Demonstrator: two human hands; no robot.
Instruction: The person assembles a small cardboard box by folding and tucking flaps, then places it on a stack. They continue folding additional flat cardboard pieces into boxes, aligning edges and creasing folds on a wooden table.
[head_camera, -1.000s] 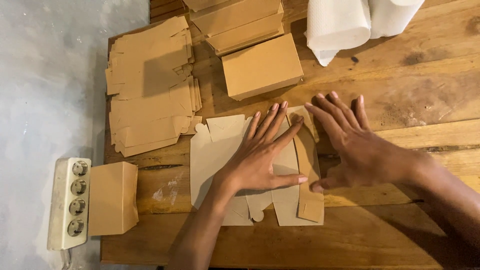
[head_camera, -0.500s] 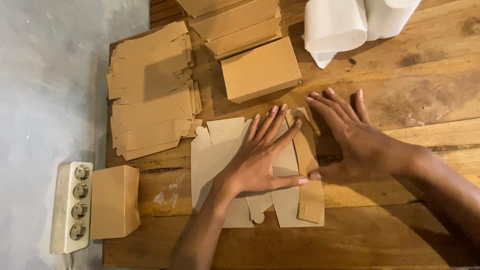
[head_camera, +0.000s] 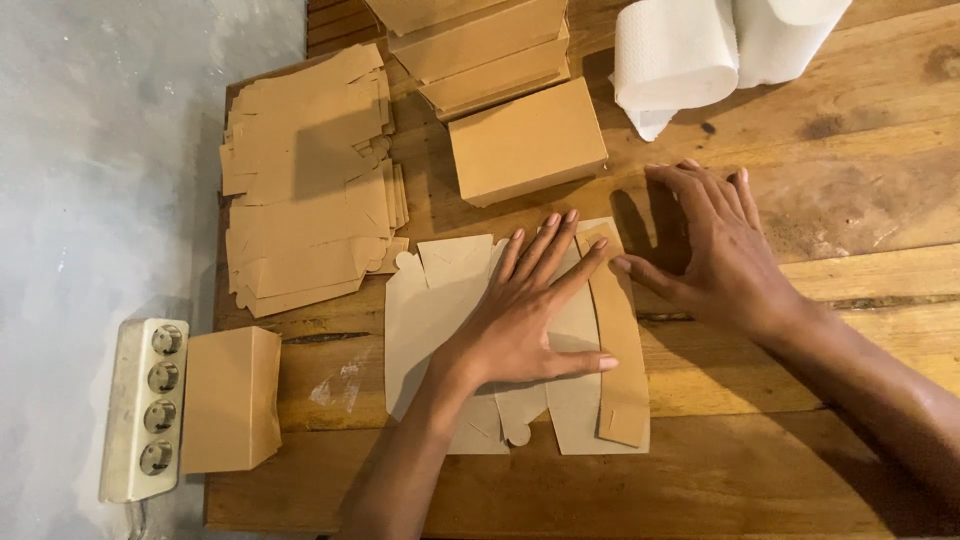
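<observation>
Left hand (head_camera: 520, 325) flat, grip wide, on the cardboard blank (head_camera: 430, 310); right hand (head_camera: 715, 250) splayed just beside its folded edge.

Two bare forearms enter the view from the lower edge and the lower right corner, each uncovered as far up as the frame shows (no cuff or sleeve edge falls inside it). The left hand (head_camera: 520, 325) is slim, with long, straight fingers and short, neatly trimmed nails that catch a pale pinkish sheen. The right hand (head_camera: 715, 250) looks broader across the back, knuckles and tendons faintly raised, its nails likewise short. The wrists and fingers carry nothing.
</observation>
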